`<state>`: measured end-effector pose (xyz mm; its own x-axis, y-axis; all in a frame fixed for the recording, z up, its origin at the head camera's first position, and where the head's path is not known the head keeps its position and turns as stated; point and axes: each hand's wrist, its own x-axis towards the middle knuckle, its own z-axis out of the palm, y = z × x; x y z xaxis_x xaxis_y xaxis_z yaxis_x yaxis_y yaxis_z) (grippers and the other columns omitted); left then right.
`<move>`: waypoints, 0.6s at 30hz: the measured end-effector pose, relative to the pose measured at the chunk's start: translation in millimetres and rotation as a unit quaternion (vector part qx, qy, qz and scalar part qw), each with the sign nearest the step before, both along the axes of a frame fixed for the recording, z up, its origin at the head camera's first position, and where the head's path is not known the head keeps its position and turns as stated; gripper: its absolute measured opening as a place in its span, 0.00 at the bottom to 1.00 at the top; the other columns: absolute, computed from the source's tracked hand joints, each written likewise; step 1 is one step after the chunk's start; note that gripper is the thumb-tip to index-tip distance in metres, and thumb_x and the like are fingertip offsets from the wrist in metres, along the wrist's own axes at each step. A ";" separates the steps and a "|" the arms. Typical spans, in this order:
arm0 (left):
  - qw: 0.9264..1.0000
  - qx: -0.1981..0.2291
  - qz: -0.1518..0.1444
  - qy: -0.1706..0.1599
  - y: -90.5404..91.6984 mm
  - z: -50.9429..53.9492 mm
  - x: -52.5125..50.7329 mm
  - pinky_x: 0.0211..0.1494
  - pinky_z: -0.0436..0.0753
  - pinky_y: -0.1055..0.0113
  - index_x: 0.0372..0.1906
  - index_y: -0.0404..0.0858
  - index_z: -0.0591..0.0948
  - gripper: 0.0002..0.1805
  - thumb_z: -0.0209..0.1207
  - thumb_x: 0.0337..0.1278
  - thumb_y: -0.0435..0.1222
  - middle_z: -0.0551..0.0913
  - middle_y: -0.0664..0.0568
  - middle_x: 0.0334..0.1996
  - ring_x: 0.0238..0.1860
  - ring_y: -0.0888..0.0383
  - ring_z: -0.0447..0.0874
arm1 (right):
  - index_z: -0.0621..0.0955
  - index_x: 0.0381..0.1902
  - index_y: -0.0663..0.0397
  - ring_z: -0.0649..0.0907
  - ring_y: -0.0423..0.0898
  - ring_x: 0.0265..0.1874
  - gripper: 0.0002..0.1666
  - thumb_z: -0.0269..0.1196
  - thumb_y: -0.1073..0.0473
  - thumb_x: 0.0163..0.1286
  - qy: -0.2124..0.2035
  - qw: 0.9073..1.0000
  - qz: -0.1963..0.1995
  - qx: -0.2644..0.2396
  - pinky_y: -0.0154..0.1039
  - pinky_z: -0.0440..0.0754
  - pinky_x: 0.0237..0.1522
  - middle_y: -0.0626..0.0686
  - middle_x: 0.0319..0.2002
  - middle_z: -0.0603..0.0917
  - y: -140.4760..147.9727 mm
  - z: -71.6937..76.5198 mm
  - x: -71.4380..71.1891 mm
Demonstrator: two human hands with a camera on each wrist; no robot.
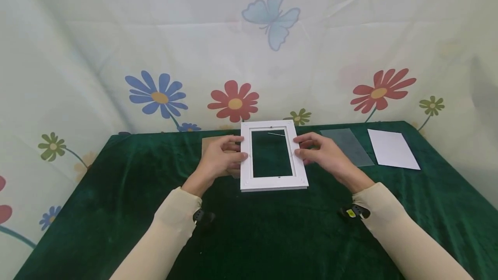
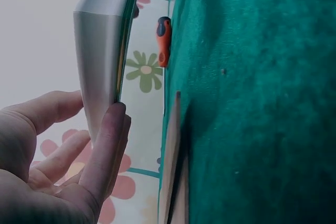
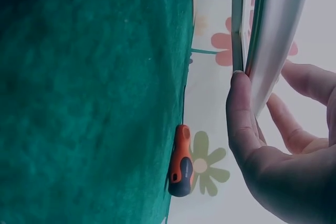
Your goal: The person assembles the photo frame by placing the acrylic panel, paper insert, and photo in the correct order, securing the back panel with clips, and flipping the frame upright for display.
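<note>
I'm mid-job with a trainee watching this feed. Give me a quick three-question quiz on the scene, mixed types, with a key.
1. True or false: the left grip and the right grip hold the white frame at opposite sides.

2. Which of these lies farthest to the right in the head view?
A. the brown board
B. the white sheet
C. the grey sheet

3. Fill in the missing colour: in the right wrist view, the tool handle is dark and ____.

Key: 1. True. 2. B. 3. Orange.
</note>
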<state>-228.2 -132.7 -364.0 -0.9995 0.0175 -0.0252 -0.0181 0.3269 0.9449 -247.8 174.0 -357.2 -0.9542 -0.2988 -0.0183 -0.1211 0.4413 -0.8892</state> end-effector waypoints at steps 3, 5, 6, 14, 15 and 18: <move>1.000 0.004 -0.008 0.003 1.1 -2.5 0.3 0.44 0.92 0.49 0.71 0.44 0.79 0.33 0.75 0.62 0.34 0.83 0.41 0.58 0.46 0.42 0.91 | 0.77 0.71 0.56 0.80 0.59 0.54 0.31 0.70 0.53 0.76 0.004 1.000 0.004 0.001 0.50 0.86 0.56 0.63 0.64 0.78 0.9 -2.1 -1.2; 1.000 0.008 -0.013 0.004 1.2 -5.2 0.7 0.44 0.92 0.50 0.71 0.43 0.79 0.32 0.75 0.62 0.34 0.84 0.41 0.57 0.45 0.43 0.92 | 0.77 0.70 0.57 0.79 0.59 0.55 0.31 0.71 0.54 0.75 0.003 1.000 0.007 0.007 0.48 0.87 0.55 0.63 0.64 0.77 1.1 -2.7 -2.6; 1.000 0.010 -0.015 0.005 1.4 -6.5 1.0 0.44 0.92 0.51 0.71 0.43 0.79 0.32 0.74 0.62 0.34 0.84 0.41 0.57 0.44 0.44 0.92 | 0.78 0.70 0.57 0.79 0.60 0.55 0.30 0.71 0.54 0.75 0.003 1.000 0.009 0.011 0.48 0.87 0.54 0.63 0.63 0.77 1.4 -2.9 -3.2; 0.999 0.006 -0.030 0.013 7.3 -13.3 5.0 0.45 0.91 0.54 0.70 0.39 0.79 0.30 0.73 0.63 0.31 0.84 0.39 0.54 0.43 0.45 0.92 | 0.77 0.70 0.58 0.84 0.57 0.50 0.31 0.72 0.55 0.73 -0.019 0.999 0.017 0.039 0.50 0.88 0.55 0.65 0.61 0.77 6.6 -5.7 -3.8; 0.999 0.004 -0.030 0.012 8.5 -13.7 5.1 0.46 0.91 0.54 0.70 0.39 0.79 0.30 0.73 0.63 0.31 0.84 0.40 0.54 0.43 0.45 0.92 | 0.77 0.70 0.58 0.85 0.57 0.48 0.32 0.72 0.54 0.73 -0.022 0.999 0.019 0.039 0.50 0.88 0.55 0.65 0.61 0.77 7.3 -6.1 -3.5; 0.999 -0.005 -0.030 0.011 11.1 -13.6 6.1 0.46 0.91 0.55 0.69 0.38 0.80 0.30 0.74 0.63 0.31 0.85 0.40 0.54 0.44 0.46 0.92 | 0.76 0.70 0.57 0.87 0.55 0.44 0.32 0.72 0.54 0.73 -0.027 0.998 0.021 0.044 0.51 0.88 0.55 0.64 0.59 0.78 8.9 -6.8 -3.0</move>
